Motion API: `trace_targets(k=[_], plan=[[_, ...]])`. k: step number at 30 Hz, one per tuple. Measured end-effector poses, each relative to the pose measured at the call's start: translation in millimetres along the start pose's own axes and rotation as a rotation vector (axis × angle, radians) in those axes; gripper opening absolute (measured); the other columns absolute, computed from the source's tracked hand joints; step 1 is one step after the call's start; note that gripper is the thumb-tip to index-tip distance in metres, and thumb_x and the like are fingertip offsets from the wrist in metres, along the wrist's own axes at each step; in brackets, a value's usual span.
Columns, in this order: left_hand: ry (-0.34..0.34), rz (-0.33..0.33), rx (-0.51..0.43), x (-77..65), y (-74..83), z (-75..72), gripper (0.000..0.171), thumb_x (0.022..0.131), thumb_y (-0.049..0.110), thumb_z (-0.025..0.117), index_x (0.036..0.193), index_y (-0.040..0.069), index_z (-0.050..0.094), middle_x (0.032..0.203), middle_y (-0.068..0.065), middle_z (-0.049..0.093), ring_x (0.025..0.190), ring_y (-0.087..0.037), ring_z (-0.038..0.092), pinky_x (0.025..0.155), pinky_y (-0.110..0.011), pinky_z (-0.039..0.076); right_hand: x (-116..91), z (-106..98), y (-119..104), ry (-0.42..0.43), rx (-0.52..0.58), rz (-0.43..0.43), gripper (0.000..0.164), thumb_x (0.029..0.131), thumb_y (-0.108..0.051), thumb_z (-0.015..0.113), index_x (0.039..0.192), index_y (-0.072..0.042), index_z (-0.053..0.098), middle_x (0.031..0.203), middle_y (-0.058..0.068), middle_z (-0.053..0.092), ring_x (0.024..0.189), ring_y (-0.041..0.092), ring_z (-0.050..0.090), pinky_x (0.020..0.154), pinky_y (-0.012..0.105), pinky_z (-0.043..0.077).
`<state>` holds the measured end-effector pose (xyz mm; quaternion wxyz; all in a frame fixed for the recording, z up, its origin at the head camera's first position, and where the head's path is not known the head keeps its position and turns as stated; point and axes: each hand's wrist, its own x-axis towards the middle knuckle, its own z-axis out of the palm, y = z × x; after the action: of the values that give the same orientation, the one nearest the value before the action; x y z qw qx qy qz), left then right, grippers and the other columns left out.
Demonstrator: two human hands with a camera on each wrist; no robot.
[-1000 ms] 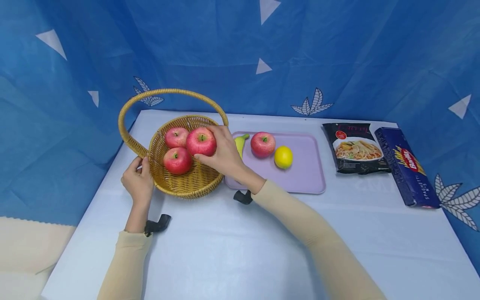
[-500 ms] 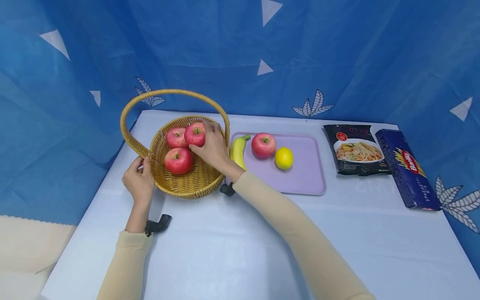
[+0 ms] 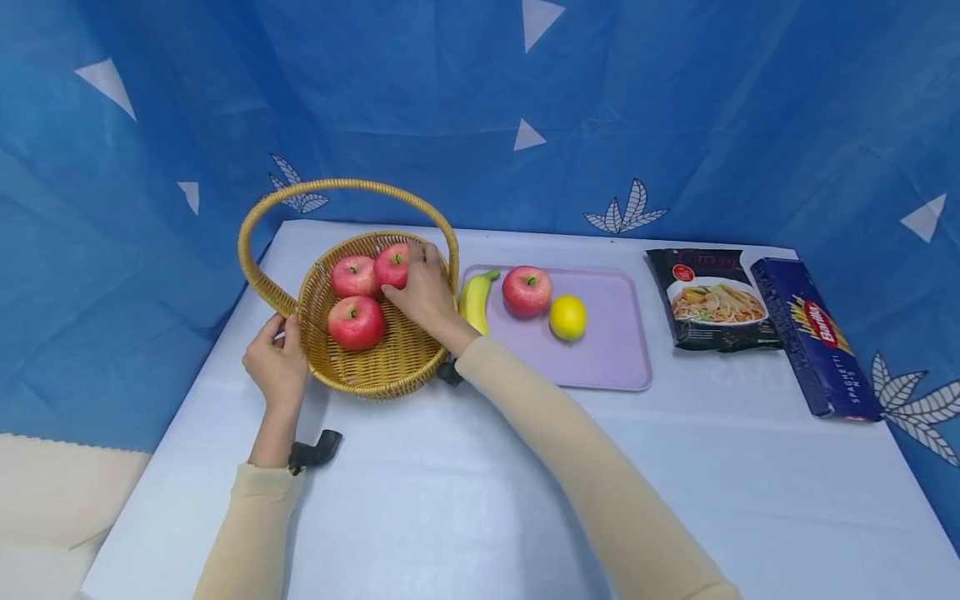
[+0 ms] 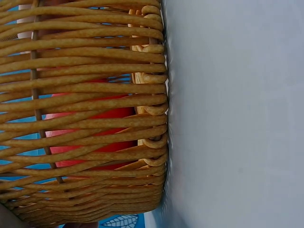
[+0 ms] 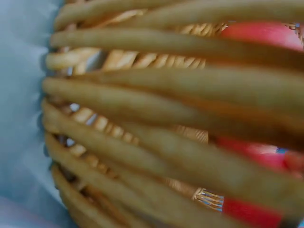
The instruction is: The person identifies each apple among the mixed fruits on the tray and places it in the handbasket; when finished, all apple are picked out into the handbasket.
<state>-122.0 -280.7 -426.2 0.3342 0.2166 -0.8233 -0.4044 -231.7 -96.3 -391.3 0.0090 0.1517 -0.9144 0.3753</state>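
A wicker basket (image 3: 386,385) with a tall arched handle stands at the left of the table. My left hand (image 3: 277,365) pinches its rim near the foot of the handle. Inside the basket, my right hand (image 3: 426,292) grips a red apple (image 3: 391,267) at the back right. Two more apples lie beside it, one at the back left (image 3: 353,276) and one in front (image 3: 356,323). Woven strands (image 4: 95,123) fill much of the left wrist view, with red showing through the gaps. Similar strands (image 5: 142,107) cross the right wrist view, hiding most of the right hand.
Right of the basket lies a lilac tray (image 3: 600,367) bearing a banana (image 3: 476,304), another apple (image 3: 527,291) and a yellow lemon (image 3: 567,317). Farther right are a black noodle packet (image 3: 714,298) and a blue spaghetti box (image 3: 816,337). A blue curtain (image 3: 450,100) hangs behind the table.
My right hand has carried its apple left and down into the basket, beside the other two. More of the banana now shows. My left hand stays at the rim.
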Motion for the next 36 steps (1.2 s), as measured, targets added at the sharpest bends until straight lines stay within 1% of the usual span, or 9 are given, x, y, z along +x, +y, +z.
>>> trace_targets(k=[7,12,16,20,23,27,31,34,36], plan=[[0.002,0.002,0.002,0.9,-0.6,0.3,0.033,0.1,0.024,0.055,0.113,-0.001,0.07,0.103,-0.022,0.072,0.062,0.027,0.045,0.054,0.005,0.037,2.4,3.6,-0.8,0.0,-0.06,0.03,0.079,0.088,-0.034,0.072,0.149,-0.004,0.032,0.141,0.015,0.039,0.125,0.025,0.05,0.098,0.031,0.051],[0.0,-0.004,0.008,1.6,-0.2,0.2,0.033,0.1,0.025,0.054,0.114,0.0,0.07,0.104,-0.021,0.072,0.062,0.025,0.045,0.054,0.005,0.037,4.4,5.4,-1.6,-0.002,-0.064,0.058,0.077,0.088,-0.035,0.072,0.147,-0.003,0.034,0.142,0.017,0.039,0.123,0.026,0.051,0.097,0.031,0.052],[-0.003,-0.018,0.009,1.9,0.3,-0.1,0.033,0.101,0.026,0.053,0.115,0.001,0.07,0.105,-0.02,0.072,0.062,0.024,0.045,0.055,0.004,0.037,4.3,6.5,-2.6,0.003,-0.073,0.057,0.076,0.088,-0.035,0.072,0.146,-0.002,0.035,0.141,0.017,0.039,0.121,0.026,0.054,0.094,0.031,0.053],[-0.005,-0.029,0.017,1.6,0.6,-0.2,0.034,0.101,0.027,0.053,0.116,0.002,0.07,0.106,-0.02,0.072,0.063,0.023,0.046,0.055,0.005,0.037,3.9,7.8,-2.3,0.007,-0.097,0.055,0.072,0.088,-0.037,0.072,0.141,-0.001,0.039,0.134,0.017,0.042,0.116,0.026,0.057,0.092,0.03,0.053],[-0.004,-0.031,0.017,1.1,0.7,-0.1,0.034,0.101,0.027,0.053,0.116,0.002,0.07,0.106,-0.019,0.072,0.063,0.022,0.046,0.056,0.005,0.037,3.9,7.9,-1.2,-0.014,-0.083,0.071,0.07,0.088,-0.038,0.072,0.138,-0.001,0.04,0.128,0.016,0.043,0.112,0.024,0.058,0.091,0.028,0.053],[-0.004,-0.025,0.006,0.6,1.1,0.1,0.033,0.101,0.026,0.054,0.115,0.001,0.07,0.105,-0.02,0.072,0.063,0.023,0.046,0.055,0.005,0.037,4.6,7.0,1.1,-0.052,-0.048,0.108,0.063,0.088,-0.03,0.073,0.134,0.0,0.043,0.123,0.016,0.044,0.111,0.024,0.059,0.09,0.027,0.053],[0.0,-0.012,0.001,0.3,0.6,0.0,0.032,0.1,0.024,0.054,0.114,0.001,0.071,0.105,-0.021,0.072,0.063,0.024,0.046,0.055,0.005,0.037,5.6,5.9,2.8,-0.078,-0.031,0.123,0.058,0.085,-0.017,0.074,0.131,0.0,0.044,0.122,0.016,0.044,0.112,0.026,0.058,0.09,0.028,0.053],[0.003,-0.007,0.002,0.4,-0.2,0.1,0.032,0.1,0.024,0.054,0.114,0.001,0.071,0.105,-0.021,0.072,0.063,0.025,0.045,0.055,0.005,0.037,5.8,5.6,3.0,-0.096,-0.043,0.129,0.063,0.084,-0.013,0.074,0.136,0.001,0.04,0.124,0.016,0.044,0.114,0.025,0.056,0.091,0.028,0.052],[0.001,-0.009,0.003,0.3,-0.4,0.4,0.032,0.1,0.024,0.054,0.115,0.001,0.07,0.105,-0.021,0.072,0.063,0.025,0.045,0.056,0.005,0.037,5.6,5.8,2.7,-0.102,-0.058,0.133,0.067,0.084,-0.014,0.074,0.138,0.002,0.038,0.125,0.016,0.045,0.116,0.025,0.054,0.092,0.028,0.052]])
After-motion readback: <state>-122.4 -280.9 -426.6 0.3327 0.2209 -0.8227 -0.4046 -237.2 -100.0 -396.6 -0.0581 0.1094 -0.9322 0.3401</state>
